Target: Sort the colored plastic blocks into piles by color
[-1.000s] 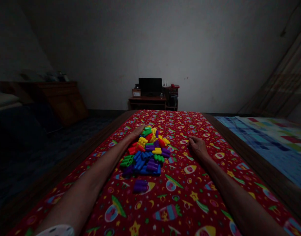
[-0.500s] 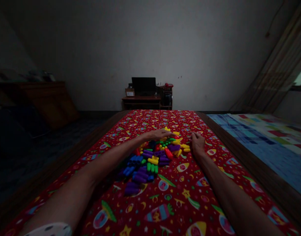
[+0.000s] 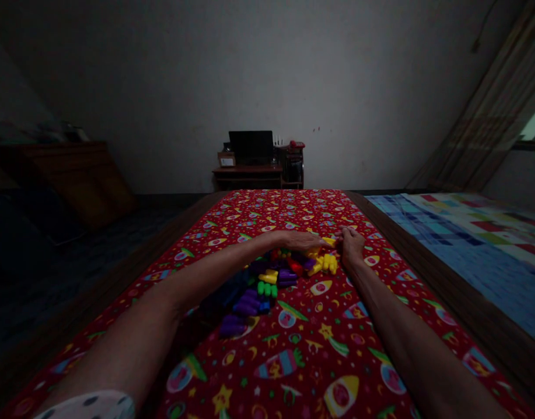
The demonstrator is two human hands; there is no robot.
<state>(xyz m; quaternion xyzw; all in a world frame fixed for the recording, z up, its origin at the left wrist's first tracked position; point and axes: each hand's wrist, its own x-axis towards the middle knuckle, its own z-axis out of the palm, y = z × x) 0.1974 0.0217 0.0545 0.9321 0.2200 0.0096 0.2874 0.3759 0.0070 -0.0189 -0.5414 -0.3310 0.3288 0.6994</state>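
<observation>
A pile of plastic building blocks lies on the red printed cloth (image 3: 284, 378): purple blocks (image 3: 247, 302), a green block (image 3: 267, 289), a red block (image 3: 295, 266) and yellow blocks (image 3: 326, 264). Reaching across the back of the pile, my left hand (image 3: 303, 240) has its fingertips closed on a yellow block (image 3: 329, 241), which bridges the gap to the other hand. My right hand (image 3: 351, 244) is just right of the pile with curled fingers near that block's end. Whatever its fingers may hold is hidden. My left forearm covers part of the pile.
Beyond the cloth stands a small desk (image 3: 247, 171) with a dark monitor (image 3: 251, 146). A wooden cabinet (image 3: 70, 180) is at the left. To the right lies a bed with a blue and patchwork cover (image 3: 450, 262).
My left hand has moved right from over the pile, and a yellow block now shows at its fingertips beside my right hand. My right hand stays curled in nearly the same place.
</observation>
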